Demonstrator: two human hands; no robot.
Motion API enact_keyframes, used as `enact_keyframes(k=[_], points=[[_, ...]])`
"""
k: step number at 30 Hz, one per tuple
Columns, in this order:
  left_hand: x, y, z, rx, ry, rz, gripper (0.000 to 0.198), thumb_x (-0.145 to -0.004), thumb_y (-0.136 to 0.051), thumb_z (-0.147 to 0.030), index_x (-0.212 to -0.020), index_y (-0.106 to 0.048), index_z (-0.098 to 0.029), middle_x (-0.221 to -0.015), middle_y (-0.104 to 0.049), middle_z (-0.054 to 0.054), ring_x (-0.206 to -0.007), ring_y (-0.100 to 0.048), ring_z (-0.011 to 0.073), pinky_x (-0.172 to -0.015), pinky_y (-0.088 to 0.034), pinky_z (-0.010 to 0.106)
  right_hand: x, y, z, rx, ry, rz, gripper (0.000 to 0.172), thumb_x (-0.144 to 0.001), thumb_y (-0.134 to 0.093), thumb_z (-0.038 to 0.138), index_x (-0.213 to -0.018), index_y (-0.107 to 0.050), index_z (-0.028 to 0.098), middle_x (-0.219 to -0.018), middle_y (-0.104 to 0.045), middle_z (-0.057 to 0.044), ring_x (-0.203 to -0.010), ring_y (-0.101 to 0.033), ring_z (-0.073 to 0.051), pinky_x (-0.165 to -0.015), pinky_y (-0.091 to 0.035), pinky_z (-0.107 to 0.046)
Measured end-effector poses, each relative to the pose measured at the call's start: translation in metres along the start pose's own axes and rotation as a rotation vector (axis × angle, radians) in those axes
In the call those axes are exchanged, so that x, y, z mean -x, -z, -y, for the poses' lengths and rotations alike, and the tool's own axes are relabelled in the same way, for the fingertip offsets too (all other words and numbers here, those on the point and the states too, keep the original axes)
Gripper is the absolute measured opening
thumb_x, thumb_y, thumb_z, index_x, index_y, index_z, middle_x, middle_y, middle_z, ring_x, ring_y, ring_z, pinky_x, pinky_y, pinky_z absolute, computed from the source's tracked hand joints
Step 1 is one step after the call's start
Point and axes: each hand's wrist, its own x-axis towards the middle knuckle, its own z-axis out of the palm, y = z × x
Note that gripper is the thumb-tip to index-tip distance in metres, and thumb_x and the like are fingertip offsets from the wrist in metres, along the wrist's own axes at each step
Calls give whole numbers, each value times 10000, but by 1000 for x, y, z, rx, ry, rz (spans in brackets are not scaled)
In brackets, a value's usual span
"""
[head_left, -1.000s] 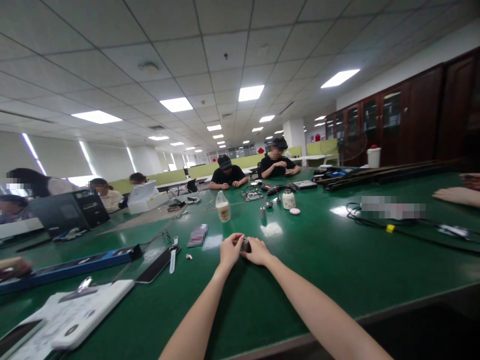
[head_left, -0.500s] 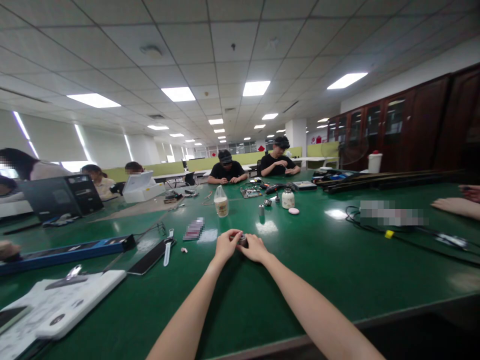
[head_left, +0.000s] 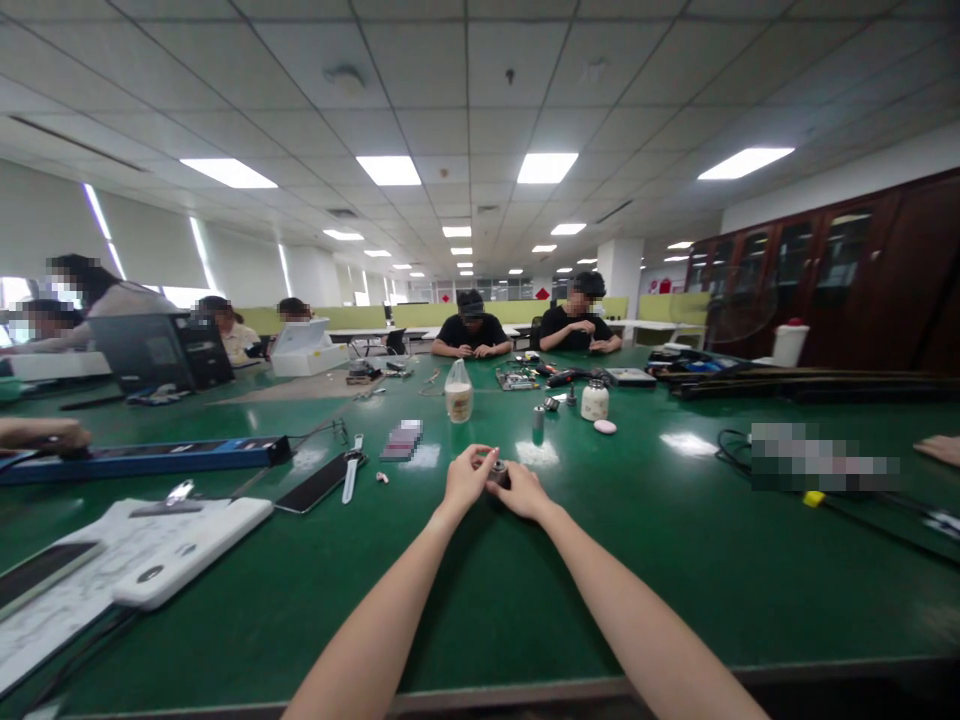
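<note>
A small grey metal cylinder (head_left: pixel 499 474) stands on the green table in front of me, partly covered by my fingers. My right hand (head_left: pixel 525 493) is closed around its right side, thumb towards me. At its upper left edge, my left hand (head_left: pixel 466 482) has its fingers bent and the fingertips drawn together. Whatever is between those fingertips is too small to make out. Beyond my hands stands another metal cylinder (head_left: pixel 538 418). A white jar (head_left: pixel 595 402) and its pink lid (head_left: pixel 604 427) are to the right of it.
A bagged cup (head_left: pixel 458 392) stands ahead. On my left lie a watch (head_left: pixel 352 470), an earbud (head_left: pixel 382 478), a dark tablet (head_left: pixel 313 484), a clipboard (head_left: pixel 196 555) and a blue power strip (head_left: pixel 172 456). Black cables (head_left: pixel 862 520) lie right. Two people sit opposite.
The view has swung, so the scene sits further right. My left fingers have lifted and bent at the cylinder's top. The right hand keeps its hold.
</note>
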Motion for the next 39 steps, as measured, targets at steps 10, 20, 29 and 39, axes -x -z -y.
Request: enact_keyframes(k=[10, 20, 29, 39], points=[[2, 1, -2, -77, -9, 53, 240, -769, -646, -357, -859, -752, -161, -793, -759, 70, -679, -696, 187, -598, -517, 253, 0, 0, 0, 13, -6, -7, 399, -843, -561, 448, -1131, -571, 171, -1125, -637, -114, -1068, -545, -268, -873, -388, -379], [-10, 28, -2, -294, 31, -196, 349, -832, -557, -466, -928, -765, -204, -866, -752, 78, -757, -659, 207, -713, -483, 294, 1, 3, 1, 17, 12, -40, 433, -818, -552, 569, -993, -639, 183, -1016, -666, -92, -1000, -566, -255, -852, -399, -357], [-2, 54, 39, -660, 141, -81, 269, -657, -725, -495, -821, -786, -291, -772, -728, 110, -939, -592, 347, -804, -437, 398, 2, 3, 1, -19, 2, -41, 452, -813, -564, 563, -1026, -635, 171, -1039, -653, -99, -1010, -559, -248, -878, -391, -363], [-7, 40, 27, -511, -34, -23, 224, -763, -657, -437, -838, -784, -269, -863, -725, 86, -918, -596, 291, -834, -427, 375, 2, 2, -1, -34, 11, -37, 440, -816, -558, 561, -1027, -634, 182, -1043, -648, -97, -1021, -552, -250, -866, -392, -357]])
